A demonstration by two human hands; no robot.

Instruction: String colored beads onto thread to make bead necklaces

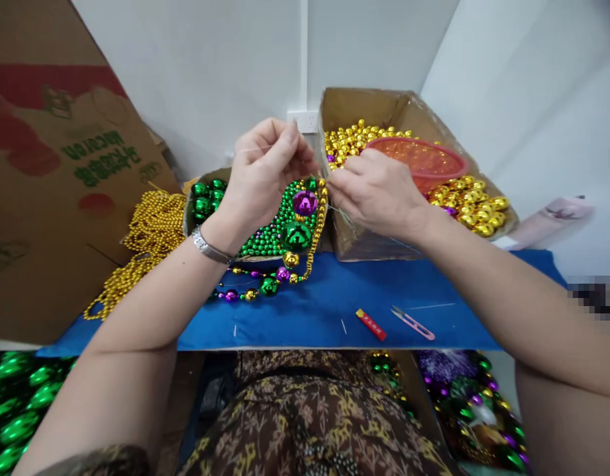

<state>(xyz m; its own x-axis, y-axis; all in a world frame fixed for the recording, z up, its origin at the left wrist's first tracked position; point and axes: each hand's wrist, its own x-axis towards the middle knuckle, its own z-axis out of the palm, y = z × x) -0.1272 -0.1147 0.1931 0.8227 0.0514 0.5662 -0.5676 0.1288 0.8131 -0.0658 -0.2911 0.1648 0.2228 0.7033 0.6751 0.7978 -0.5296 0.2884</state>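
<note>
Hands near each other at left edge of gold-bead carton [357, 243], fingertips just apart. Left hand [267, 172] pinched on fine pale thread [340, 213]; right hand [377, 192] pinched on it too, exact grip hidden behind its own fingers. Bead strand [296, 236], purple, green and gold, hangs below the fingertips, just left of carton; lower end trails onto blue-covered bench [309, 317], partly lost behind left forearm. Green beads [265, 241] left of carton, their box half covered by left wrist. Red mesh basket [418, 162] in carton, near rim masked by right hand. Far left of carton: tall brown box [41, 218], cut off by frame; tilted green lettering, seemingly "Macaron", characters beside it unclear. Before carton: red packet [371, 324], pale print too small to read; pink-handled snips [412, 322].
</note>
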